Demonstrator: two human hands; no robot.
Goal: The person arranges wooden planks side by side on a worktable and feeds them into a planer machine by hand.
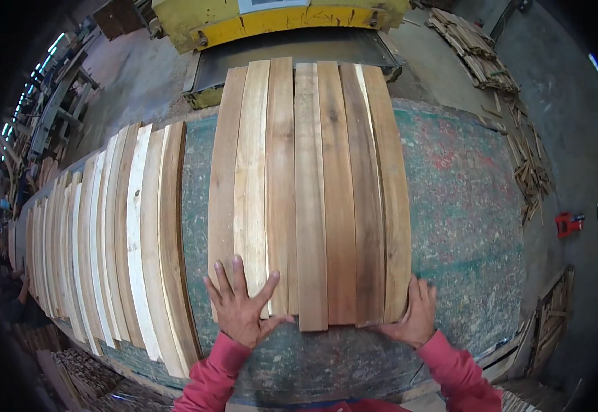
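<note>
Several wooden boards (311, 199) lie side by side in front of me, their far ends toward a yellow machine. My left hand (243, 312) is spread over the near left corner of this row, fingers on top of the boards and thumb by their near ends. At the near right corner, my right hand (416, 316) cups the outermost board (395, 226). Its fingers run along the outer edge, while the thumb reaches across the near end. The near ends are uneven, one middle board sticking out toward me.
The boards rest on a worn green table (467, 226). To the left lies a long row of more boards (141, 240). The yellow machine (285, 20) with its dark metal bed (292, 55) stands ahead. Wood strips (467, 48) and a red tool (569, 224) lie at right.
</note>
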